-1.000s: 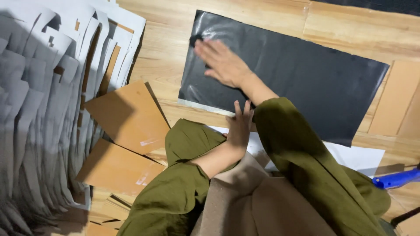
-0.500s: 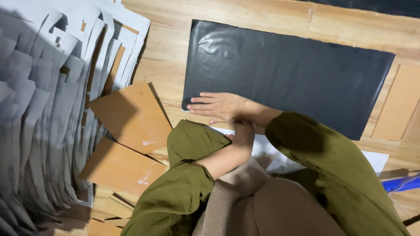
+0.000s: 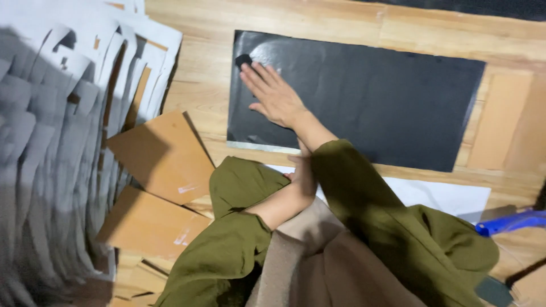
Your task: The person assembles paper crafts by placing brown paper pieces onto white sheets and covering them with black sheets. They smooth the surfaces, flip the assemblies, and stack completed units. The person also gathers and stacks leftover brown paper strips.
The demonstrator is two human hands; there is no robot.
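Black sheet (image 3: 369, 102) lies flat on the wooden floor (image 3: 199, 85). Right hand (image 3: 273, 94), half a second ago at its near edge, now presses open-palmed near its far left corner. Left hand (image 3: 301, 176) rests by the near edge, grip unclear.

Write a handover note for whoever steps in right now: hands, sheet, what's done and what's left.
Right hand: flat, palm down on the black sheet, fingers near its top left corner by a small black pad.
Left hand: at the sheet's near edge, partly hidden behind the right sleeve; grip unclear.
Sheet lies flat on the wood floor; a white sheet lies just below it.
Done: sheet laid out flat.
Left: pressing seems to cover only the left end; the right part is untouched now.
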